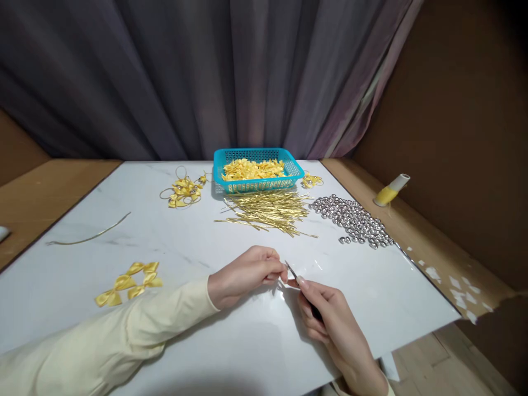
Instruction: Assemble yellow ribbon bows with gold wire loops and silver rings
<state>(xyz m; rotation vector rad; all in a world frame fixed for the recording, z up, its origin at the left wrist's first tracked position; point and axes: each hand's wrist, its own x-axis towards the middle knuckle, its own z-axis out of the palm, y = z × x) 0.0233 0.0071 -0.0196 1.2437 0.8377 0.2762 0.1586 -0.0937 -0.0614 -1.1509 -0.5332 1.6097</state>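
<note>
My left hand (258, 269) is closed in a pinch above the middle of the white table; whatever sits between its fingertips is too small or hidden to make out. Just right of it, my right hand (330, 313) grips a slim, dark-handled pointed tool (292, 271). Its thin tip points up and away, close to the left fingertips. Most of the handle is hidden in the palm, so its exact kind does not show. Several yellow ribbon bows (134, 283) lie on the table, left of my left forearm.
A blue basket (258, 187) of yellow bows stands at the back. Before it lie gold twist ties (268, 212); silver beads (355, 218) spread to the right. Finished-looking bow loops (183, 192), a single gold cord (93, 237) and a yellow thread spool (388, 193) lie around.
</note>
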